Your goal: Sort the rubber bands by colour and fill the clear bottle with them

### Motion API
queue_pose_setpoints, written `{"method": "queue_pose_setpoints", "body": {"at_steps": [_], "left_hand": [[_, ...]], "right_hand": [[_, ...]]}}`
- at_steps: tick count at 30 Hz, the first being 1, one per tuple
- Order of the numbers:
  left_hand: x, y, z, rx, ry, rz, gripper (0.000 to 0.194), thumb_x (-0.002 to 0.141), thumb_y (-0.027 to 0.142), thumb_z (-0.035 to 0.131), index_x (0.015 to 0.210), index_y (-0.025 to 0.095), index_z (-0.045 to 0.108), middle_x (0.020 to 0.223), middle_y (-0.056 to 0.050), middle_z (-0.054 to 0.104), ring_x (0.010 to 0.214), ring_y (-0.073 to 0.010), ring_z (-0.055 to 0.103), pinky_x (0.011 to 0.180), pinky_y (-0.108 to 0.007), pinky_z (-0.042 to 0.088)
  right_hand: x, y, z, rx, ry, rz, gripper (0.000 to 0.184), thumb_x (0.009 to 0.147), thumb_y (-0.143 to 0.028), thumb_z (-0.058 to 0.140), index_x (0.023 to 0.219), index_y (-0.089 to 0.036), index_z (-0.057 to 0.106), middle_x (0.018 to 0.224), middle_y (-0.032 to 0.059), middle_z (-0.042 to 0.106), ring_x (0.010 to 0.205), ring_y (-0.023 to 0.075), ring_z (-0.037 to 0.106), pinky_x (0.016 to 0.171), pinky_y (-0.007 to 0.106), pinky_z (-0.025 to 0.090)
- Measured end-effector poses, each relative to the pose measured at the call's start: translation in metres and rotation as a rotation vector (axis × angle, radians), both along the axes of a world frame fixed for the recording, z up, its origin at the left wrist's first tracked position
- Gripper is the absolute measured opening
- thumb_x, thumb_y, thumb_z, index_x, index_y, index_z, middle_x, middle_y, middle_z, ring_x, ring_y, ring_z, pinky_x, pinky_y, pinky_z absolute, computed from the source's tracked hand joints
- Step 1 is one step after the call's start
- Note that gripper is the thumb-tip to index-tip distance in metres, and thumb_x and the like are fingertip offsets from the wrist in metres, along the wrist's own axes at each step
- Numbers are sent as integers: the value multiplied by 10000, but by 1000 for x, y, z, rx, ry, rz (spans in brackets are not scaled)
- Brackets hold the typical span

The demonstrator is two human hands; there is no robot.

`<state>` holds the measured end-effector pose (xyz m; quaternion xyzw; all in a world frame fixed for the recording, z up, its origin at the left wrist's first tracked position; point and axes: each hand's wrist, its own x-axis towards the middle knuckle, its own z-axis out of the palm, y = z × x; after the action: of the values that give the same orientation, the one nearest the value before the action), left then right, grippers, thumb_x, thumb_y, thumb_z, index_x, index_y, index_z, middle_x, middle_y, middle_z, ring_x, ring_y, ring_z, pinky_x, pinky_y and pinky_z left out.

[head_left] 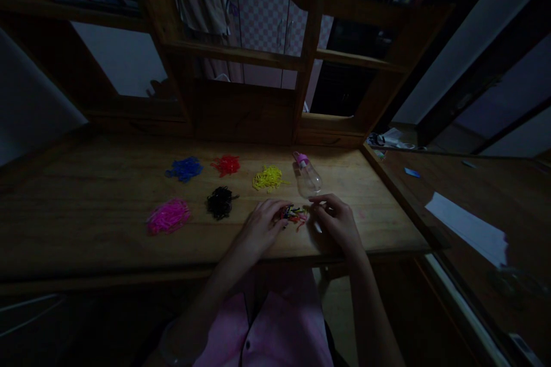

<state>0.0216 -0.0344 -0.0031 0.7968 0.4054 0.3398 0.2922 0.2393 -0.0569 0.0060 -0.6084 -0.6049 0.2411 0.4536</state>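
Note:
A small mixed heap of thin, band-like pieces (296, 215), in black, yellow and red, lies on the wooden desk between my hands. My left hand (263, 222) curls against the heap's left side, and dark bands show between its thumb and fingers. At the right side of the heap, my right hand (338, 219) has its thumb and index finger bent close together; what lies between them is too dark to make out. A small white piece (317, 227) shows beneath that hand. Just beyond it lies a clear bottle (310, 182) with a pink cap.
Separate piles of bands lie to the left and ahead: yellow (267, 178), red (226, 165), blue (184, 169), black (220, 202) and pink (169, 216). A wooden shelf frame (245, 57) rises behind the desk (107, 195). White paper (469, 226) lies on the right-hand surface.

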Motion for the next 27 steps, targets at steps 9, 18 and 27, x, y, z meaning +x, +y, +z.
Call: {"method": "queue_pose_setpoints", "body": {"at_steps": [9,18,27], "left_hand": [[-5,0,17,24,183,-9,343,832,212,651,1172,216,612,1194,-80,587,1149,-250,524,1025,-411,428],[8,12,10,28,201,-16,278,862,205,605,1140,214,613,1101,-70,578,1057,-228,568,943,-368,472],[15,15,16,42,198,20,71,860,233,614,901,201,663,967,-53,633,932,-211,591,835,-332,485]], "right_hand": [[-1,-4,1,3,-15,-25,209,849,-339,570,929,-207,710,909,50,722,702,166,630,617,261,474],[0,-4,-2,7,-3,-51,220,857,-374,576,907,-201,702,888,54,725,675,167,634,566,246,454],[0,-3,-2,18,-25,-63,217,859,-374,573,886,-199,699,836,45,714,684,172,635,586,250,456]]}}
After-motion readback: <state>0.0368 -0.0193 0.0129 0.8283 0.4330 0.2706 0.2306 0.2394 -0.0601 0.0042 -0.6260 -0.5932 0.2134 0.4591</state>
